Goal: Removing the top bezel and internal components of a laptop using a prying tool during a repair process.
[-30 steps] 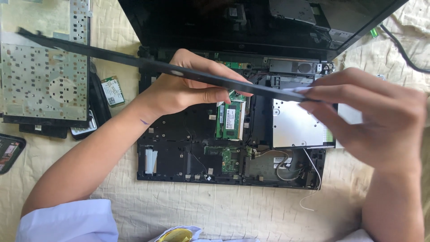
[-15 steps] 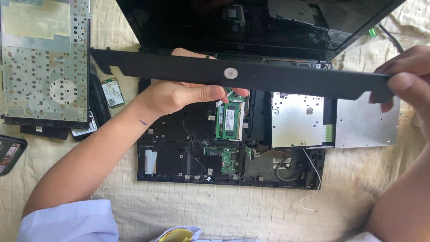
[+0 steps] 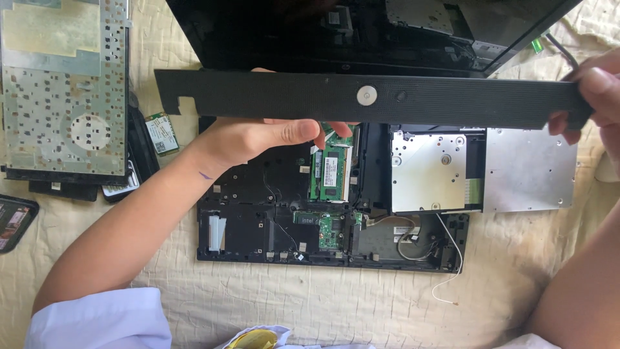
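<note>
A long black plastic strip with a round silver button is held level above an opened black laptop base. My left hand grips the strip from below near its middle, thumb lying along the lower edge. My right hand pinches the strip's right end. Below the strip show green memory modules, a small green circuit board and a silver optical drive partly slid out to the right. The laptop's dark screen stands open behind.
A removed keyboard lies back-side up at the left, over dark parts. A small green wireless card lies beside it. A thin white wire trails off the base onto the beige quilted cloth. A dark flat object sits at the left edge.
The strip has turned from edge-on and slanted to flat-on and level, and has come nearer the camera. My right hand slid out to the strip's right end.
</note>
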